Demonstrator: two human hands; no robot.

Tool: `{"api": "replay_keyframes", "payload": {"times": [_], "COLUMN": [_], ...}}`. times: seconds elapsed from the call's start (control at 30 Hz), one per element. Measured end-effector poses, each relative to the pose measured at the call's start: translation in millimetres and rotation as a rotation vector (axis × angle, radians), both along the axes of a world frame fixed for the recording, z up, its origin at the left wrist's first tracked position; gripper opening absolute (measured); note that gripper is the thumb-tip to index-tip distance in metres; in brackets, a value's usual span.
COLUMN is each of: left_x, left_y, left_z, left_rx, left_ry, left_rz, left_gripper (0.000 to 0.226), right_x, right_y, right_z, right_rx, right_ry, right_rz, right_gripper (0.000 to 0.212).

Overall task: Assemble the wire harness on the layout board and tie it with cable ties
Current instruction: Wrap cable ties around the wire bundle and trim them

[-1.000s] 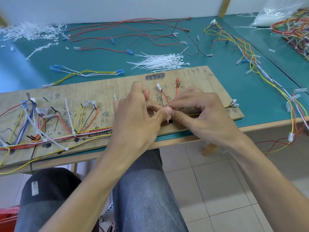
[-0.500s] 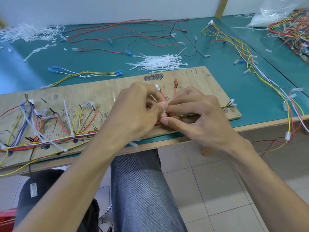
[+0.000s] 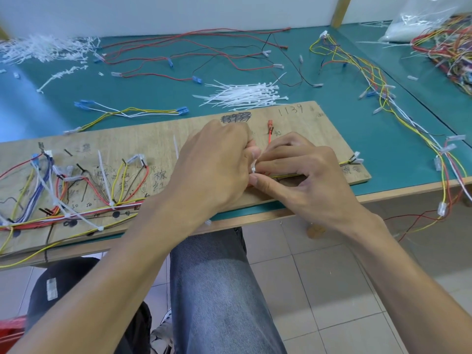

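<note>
A white cable tie [image 3: 253,166] stands crosswise on the wire bundle [image 3: 283,175] near the layout board's [image 3: 332,129] front edge. The left hand [image 3: 214,169] pinches its upper end with curled fingers. The right hand [image 3: 306,180], touching the left, pinches the bundle at the tie's head.

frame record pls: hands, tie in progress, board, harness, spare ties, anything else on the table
left hand: fingers curled, pinches the cable tie from above
right hand: pinches the same tie between thumb and forefinger, at the yellow wire
layout board: wooden, flat on the teal table at its near edge
harness: coloured wires routed over the board's left half, several white ties on
spare ties: loose white pile just behind the board
other: red and black wires loose at the back
</note>
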State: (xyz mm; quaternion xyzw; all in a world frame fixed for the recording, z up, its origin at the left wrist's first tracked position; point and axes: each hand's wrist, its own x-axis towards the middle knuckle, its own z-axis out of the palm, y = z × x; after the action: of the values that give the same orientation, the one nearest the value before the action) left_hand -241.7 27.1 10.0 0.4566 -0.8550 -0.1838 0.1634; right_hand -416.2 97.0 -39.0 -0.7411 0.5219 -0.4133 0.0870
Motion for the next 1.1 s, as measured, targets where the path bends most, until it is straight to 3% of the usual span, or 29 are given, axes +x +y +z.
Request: {"api": "replay_keyframes", "payload": {"times": [0.2,0.4,0.6,0.87,1.1], "left_x": [-0.1,-1.0,-6.9,-22.2,3.4], "left_y": [0.2,-3.2,-3.6,-9.5,-11.6], "left_z": [-4.9,-5.8,-8.9,-11.5,-17.8], "left_rx": [0.119,0.117,0.125,0.117,0.294], "left_ry": [0.209,0.256,0.299,0.549,0.598], "left_rz": [-0.006,-0.013,0.012,0.138,-0.064], "left_gripper": [0.016,0.021,0.023,0.027,0.014], "right_x": [1.1,-2.0,-5.8,-4.9,-5.2], "right_y": [-0.6,-2.3,-1.5,-4.5,-2.6], "right_z": [4.7,10.5,12.8,15.0,13.0], "right_rx": [0.123,0.256,0.281,0.233,0.234], "right_ry": [-0.078,-0.223,-0.142,0.071,0.022], "right_rz": [-0.009,0.003,0.025,0.043,0.007], "right_gripper": [0.013,0.007,0.007,0.008,0.006]}}
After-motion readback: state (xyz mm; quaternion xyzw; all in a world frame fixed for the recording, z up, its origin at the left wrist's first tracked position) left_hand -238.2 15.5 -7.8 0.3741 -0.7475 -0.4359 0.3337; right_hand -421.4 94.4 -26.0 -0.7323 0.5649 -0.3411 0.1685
